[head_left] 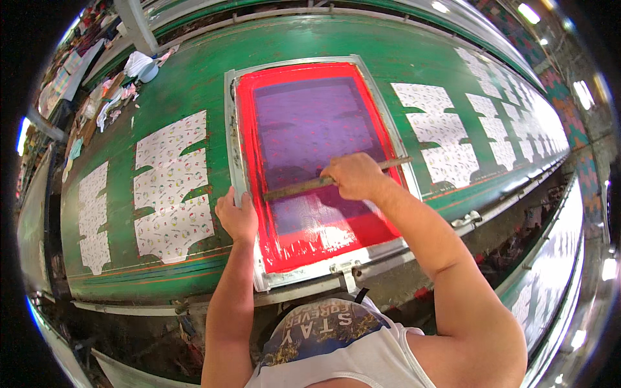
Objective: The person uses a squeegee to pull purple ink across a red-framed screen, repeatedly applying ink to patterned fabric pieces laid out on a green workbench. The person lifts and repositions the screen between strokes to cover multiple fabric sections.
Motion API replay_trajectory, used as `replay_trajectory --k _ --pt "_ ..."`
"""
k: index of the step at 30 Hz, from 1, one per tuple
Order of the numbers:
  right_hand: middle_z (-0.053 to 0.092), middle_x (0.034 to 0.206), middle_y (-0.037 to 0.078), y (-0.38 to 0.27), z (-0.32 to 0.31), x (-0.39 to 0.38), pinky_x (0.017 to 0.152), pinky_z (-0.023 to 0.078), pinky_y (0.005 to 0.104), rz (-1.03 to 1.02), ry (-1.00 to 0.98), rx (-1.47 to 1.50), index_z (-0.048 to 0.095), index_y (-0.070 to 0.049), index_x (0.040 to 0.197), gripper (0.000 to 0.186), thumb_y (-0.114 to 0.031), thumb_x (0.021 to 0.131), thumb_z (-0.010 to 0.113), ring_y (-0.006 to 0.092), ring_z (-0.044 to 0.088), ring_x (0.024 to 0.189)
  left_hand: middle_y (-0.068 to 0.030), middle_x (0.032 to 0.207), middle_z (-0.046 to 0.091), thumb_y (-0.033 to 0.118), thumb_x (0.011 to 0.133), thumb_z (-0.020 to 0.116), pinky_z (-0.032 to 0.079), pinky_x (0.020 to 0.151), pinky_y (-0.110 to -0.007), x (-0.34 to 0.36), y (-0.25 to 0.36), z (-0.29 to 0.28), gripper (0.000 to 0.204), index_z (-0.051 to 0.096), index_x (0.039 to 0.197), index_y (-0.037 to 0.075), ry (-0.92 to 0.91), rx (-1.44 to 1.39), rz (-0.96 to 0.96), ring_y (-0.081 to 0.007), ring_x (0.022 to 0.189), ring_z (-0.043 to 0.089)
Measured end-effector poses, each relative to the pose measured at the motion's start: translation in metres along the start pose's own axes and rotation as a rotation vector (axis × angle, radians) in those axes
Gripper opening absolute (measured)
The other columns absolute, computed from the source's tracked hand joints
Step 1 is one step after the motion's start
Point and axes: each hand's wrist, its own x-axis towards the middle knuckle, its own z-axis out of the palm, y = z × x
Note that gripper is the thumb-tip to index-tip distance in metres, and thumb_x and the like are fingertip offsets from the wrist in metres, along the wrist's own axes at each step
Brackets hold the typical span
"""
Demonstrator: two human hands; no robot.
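Note:
A screen-printing frame (231, 139) with a metal rim lies on the green table, its mesh showing a purple middle (310, 123) bordered by red ink (291, 255). Across the mesh runs a long squeegee (297, 189), gripped near its middle by my right hand (354, 176), the fingers wrapped over its bar. My left hand (237, 216) is closed on the frame's left rail, thumb up along the edge. Printed white fabric pieces (173, 187) lie flat to the left of the frame, and similar pieces (440, 132) to its right.
The long green printing table (187, 84) stretches away on both sides. Rags and a pale blue bowl (148, 72) sit at its far left. A metal clamp (346, 268) marks the frame's near edge, beside the table's rail (466, 220). Another table with fabric (550, 278) stands at the right.

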Motion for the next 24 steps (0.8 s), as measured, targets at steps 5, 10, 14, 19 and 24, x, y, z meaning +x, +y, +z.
replay_trajectory --k 5,10,14,19,24 --pt "0.079 0.107 0.010 -0.060 0.017 -0.080 0.087 0.063 0.0520 0.063 -0.030 0.000 0.083 -0.019 0.124 0.044 -0.010 0.083 0.072 0.0355 0.078 0.103 -0.0222 0.119 0.072 0.029 0.095 0.079 0.049 0.109 -0.054 0.001 -0.002 0.000 0.051 0.076 0.134 -0.004 -0.024 0.023 -0.014 -0.0441 0.120 0.063" --pt "0.078 0.116 0.012 -0.095 0.034 -0.136 0.095 0.061 0.0501 0.031 0.036 0.006 0.079 -0.015 0.125 0.041 -0.015 0.084 0.078 0.0338 0.077 0.109 -0.0225 0.124 0.071 0.032 0.095 0.079 0.049 0.112 -0.053 0.001 0.000 0.001 0.055 0.075 0.137 -0.003 -0.021 0.062 -0.005 -0.0439 0.124 0.062" --pt "0.073 0.123 0.014 -0.101 0.051 -0.159 0.103 0.056 0.0506 -0.023 0.005 -0.053 0.073 -0.011 0.137 0.056 -0.019 0.083 0.083 0.0360 0.072 0.115 -0.0217 0.125 0.072 0.031 0.093 0.081 0.049 0.113 -0.053 -0.001 0.004 -0.001 0.055 0.075 0.137 -0.002 -0.012 0.093 -0.014 -0.0428 0.124 0.063" --pt "0.066 0.132 0.016 -0.095 0.066 -0.191 0.107 0.054 0.0522 -0.162 0.134 0.059 0.067 -0.009 0.145 0.067 -0.023 0.082 0.084 0.0372 0.064 0.129 -0.0199 0.125 0.073 0.029 0.088 0.084 0.051 0.112 -0.052 -0.002 0.007 0.000 0.057 0.076 0.137 0.001 -0.011 0.206 0.005 -0.0426 0.125 0.064" --pt "0.063 0.148 0.020 -0.069 0.078 -0.226 0.116 0.050 0.0541 -0.266 0.216 0.196 0.066 -0.007 0.148 0.064 -0.015 0.085 0.077 0.0407 0.062 0.137 -0.0201 0.122 0.075 0.026 0.085 0.085 0.052 0.110 -0.053 -0.001 0.005 0.005 0.055 0.077 0.134 0.002 0.019 0.251 -0.005 -0.0426 0.123 0.066"
